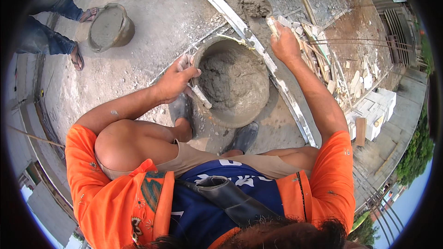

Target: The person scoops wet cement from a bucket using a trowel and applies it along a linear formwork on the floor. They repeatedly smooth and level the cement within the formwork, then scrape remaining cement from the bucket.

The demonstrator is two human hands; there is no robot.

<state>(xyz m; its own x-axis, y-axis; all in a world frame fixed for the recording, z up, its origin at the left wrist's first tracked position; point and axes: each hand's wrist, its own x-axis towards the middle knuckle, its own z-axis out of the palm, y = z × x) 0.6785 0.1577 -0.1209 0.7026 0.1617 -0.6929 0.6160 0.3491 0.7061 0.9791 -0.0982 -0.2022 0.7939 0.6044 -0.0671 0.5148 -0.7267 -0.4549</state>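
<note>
Between my feet stands a round bucket point(258, 107) with wet grey mortar point(226, 80) inside. My left hand point(176, 80) is closed on the bucket's left rim, thumb over the edge. Below its fingers a short, pale, stick-like piece point(200, 97) lies against the rim; I cannot tell whether the hand also grips it. My right hand point(285, 44) is wrapped round the pale handle of a trowel point(271, 24), held out beyond the bucket to the far right. A heap of mortar point(254, 7) lies at the trowel's far end and hides its blade.
A long whitish straight bar point(240, 23) runs diagonally past the bucket's right side. At the far left another mortar-filled bucket point(108, 26) stands by a person's sandalled feet point(77, 57). Wood scraps and rubble point(318, 48) lie right, near white blocks point(376, 108). Thin rods cross there.
</note>
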